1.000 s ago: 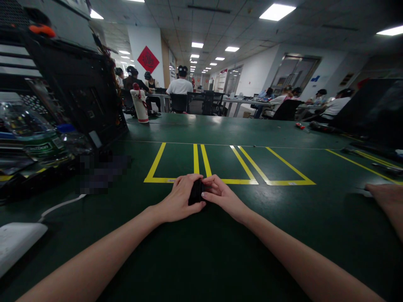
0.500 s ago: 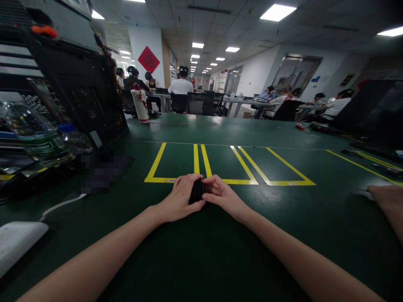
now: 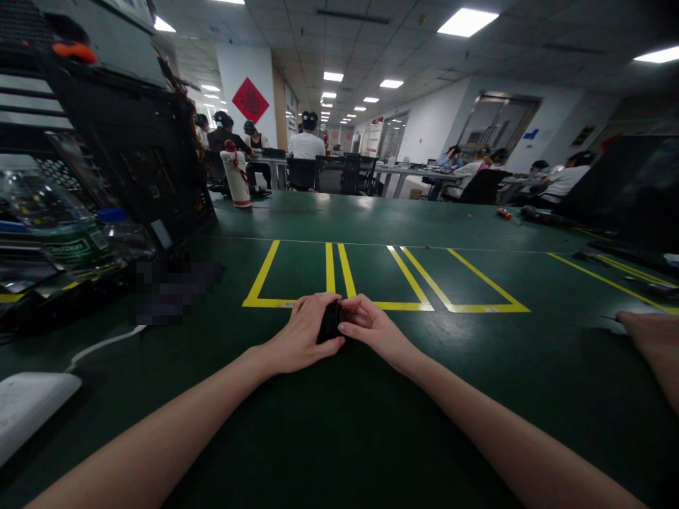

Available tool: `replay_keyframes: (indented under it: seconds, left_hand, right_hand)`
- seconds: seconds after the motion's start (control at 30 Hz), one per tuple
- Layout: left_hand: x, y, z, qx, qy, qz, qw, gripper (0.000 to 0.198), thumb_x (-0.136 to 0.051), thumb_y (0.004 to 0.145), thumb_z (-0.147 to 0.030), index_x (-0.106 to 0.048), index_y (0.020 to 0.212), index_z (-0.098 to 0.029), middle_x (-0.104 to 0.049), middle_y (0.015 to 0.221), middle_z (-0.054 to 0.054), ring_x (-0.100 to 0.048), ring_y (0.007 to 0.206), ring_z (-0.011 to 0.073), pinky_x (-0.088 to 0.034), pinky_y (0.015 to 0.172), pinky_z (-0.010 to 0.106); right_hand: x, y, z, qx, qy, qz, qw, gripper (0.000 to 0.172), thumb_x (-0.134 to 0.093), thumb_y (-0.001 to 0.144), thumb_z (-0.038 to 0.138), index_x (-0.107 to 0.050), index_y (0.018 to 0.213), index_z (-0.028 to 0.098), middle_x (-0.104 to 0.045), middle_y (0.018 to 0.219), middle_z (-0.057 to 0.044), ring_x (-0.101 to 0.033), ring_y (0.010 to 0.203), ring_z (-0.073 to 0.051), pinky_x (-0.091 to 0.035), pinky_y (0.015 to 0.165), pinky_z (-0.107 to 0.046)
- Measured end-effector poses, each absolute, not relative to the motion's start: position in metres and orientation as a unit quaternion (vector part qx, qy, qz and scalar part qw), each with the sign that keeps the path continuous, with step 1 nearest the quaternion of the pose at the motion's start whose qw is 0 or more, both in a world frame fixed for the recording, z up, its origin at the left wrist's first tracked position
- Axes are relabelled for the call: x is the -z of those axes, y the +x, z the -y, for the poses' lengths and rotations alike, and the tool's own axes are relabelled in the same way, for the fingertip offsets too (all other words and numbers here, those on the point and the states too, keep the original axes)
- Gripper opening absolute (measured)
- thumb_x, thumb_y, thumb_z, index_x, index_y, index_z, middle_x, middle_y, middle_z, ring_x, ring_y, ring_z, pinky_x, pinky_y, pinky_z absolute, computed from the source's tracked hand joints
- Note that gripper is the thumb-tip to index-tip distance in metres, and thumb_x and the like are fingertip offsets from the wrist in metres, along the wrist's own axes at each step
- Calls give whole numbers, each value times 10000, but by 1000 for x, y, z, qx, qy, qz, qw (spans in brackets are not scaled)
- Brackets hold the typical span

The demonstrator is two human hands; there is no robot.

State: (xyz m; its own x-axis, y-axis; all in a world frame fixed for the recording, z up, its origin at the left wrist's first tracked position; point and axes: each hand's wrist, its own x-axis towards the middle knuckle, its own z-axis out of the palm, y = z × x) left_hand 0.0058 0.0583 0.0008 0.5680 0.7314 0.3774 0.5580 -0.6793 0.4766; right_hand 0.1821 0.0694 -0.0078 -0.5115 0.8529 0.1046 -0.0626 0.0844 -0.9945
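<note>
A small black object (image 3: 330, 322) stands between my two hands at the middle of the green table (image 3: 329, 424), just in front of the yellow tape line. Its kind is hard to make out, since fingers cover most of it. My left hand (image 3: 302, 332) is wrapped round its left side, thumb toward me. On the right, the fingertips and thumb of my right hand (image 3: 374, 326) touch its right side. Yellow tape frames (image 3: 392, 307) on the tabletop lie right beyond my fingers.
To the left are a black computer case (image 3: 148, 148), a water bottle (image 3: 58, 219) and a white box-like device (image 3: 35, 403) with a cable. A white cylinder (image 3: 237, 177) stands farther back. Another person's hand (image 3: 647, 346) rests at the right edge. People sit at tables beyond.
Almost nothing differs. Both hands stay round the black object, with only a very slight shift of the right fingers.
</note>
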Motion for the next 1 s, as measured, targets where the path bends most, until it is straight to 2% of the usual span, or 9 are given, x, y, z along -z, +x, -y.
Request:
replay_keyframes:
  seconds: [0.27, 0.43, 0.6, 0.73, 1.0]
  left_hand:
    - [0, 7, -59, -281, 873, -372, 143, 530, -527, 730, -263, -253, 1181, -206, -404, 1137, 59, -378, 1063, 205, -246, 949, 381]
    - [1, 7, -60, -285, 871, -374, 145, 522, -522, 736, -264, -253, 1181, -218, -413, 1124, 52, -388, 1051, 201, -253, 941, 374]
    - [1, 6, -59, -284, 872, -371, 145, 514, -514, 738, -259, -255, 1179, -212, -405, 1133, 58, -384, 1055, 204, -249, 945, 380]
    - [0, 6, -59, -286, 871, -371, 148, 516, -519, 735, -264, -259, 1178, -211, -408, 1128, 58, -388, 1051, 206, -255, 944, 383]
    - [0, 6, -59, -285, 868, -377, 151, 511, -514, 739, -269, -259, 1179, -220, -409, 1134, 55, -390, 1058, 210, -265, 941, 395]
  right_hand:
    - [10, 179, -71, -582, -322, 630, 400, 201, -577, 705, 238, -476, 878, 213, -523, 930, -5, -530, 881, -134, -414, 825, -331]
    - [10, 180, -71, -570, -338, 636, 395, 282, -555, 722, 228, -468, 990, 231, -512, 989, -22, -509, 953, -153, -386, 875, -359]
    - [11, 180, -71, -601, -293, 631, 393, 269, -595, 687, 190, -470, 922, 226, -515, 990, -6, -513, 971, -149, -394, 879, -344]
    - [12, 178, -70, -587, -303, 633, 402, 206, -568, 716, 216, -471, 897, 221, -522, 949, -4, -533, 919, -141, -420, 837, -334]
    - [13, 180, -72, -570, -329, 649, 383, 272, -550, 730, 222, -465, 989, 218, -506, 1039, -33, -505, 991, -157, -388, 896, -360]
